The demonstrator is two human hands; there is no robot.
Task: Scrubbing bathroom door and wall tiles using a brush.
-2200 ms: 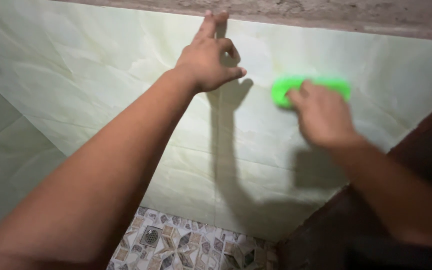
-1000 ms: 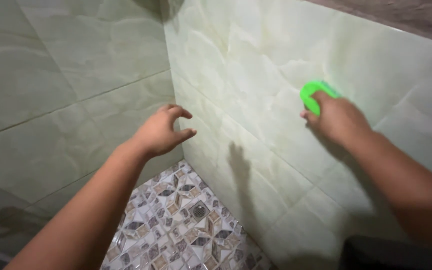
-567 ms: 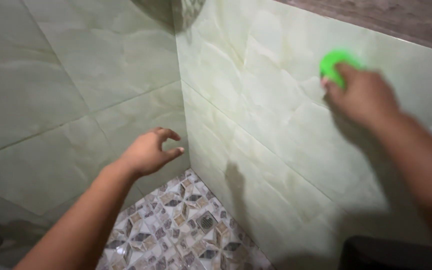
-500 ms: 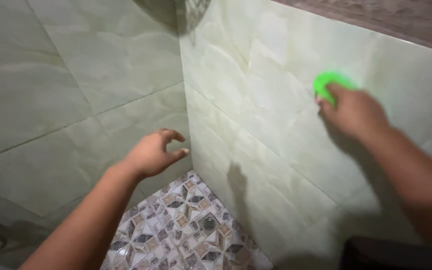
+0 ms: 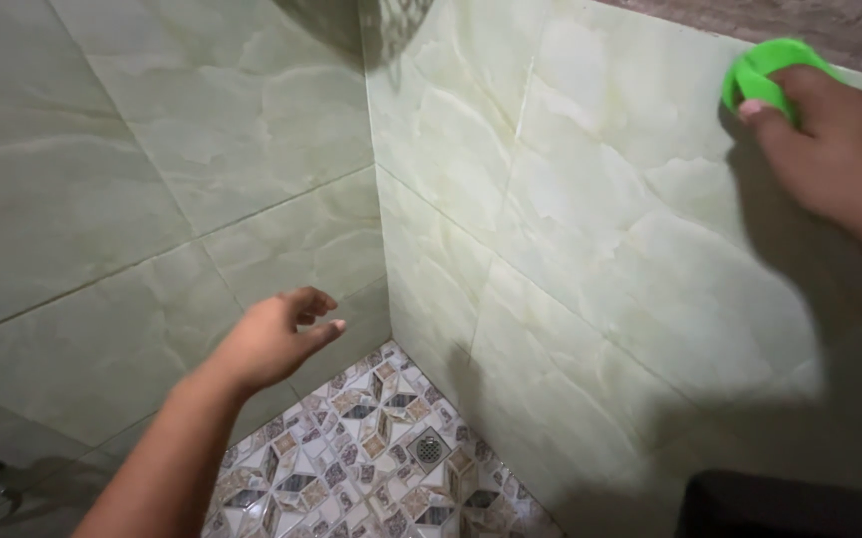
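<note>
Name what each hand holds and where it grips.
Right hand grips the green scrubber over its back, pressed to the wall tile. Left hand holds nothing.

Scrub brush (image 5: 762, 72): bright green plastic, rounded oval body, only its left end showing. Pressed flat against the pale green marbled wall tile (image 5: 590, 199), high up near the tile's top edge, just under the rough band above. Gripped from the right by the right hand (image 5: 835, 139).
</note>
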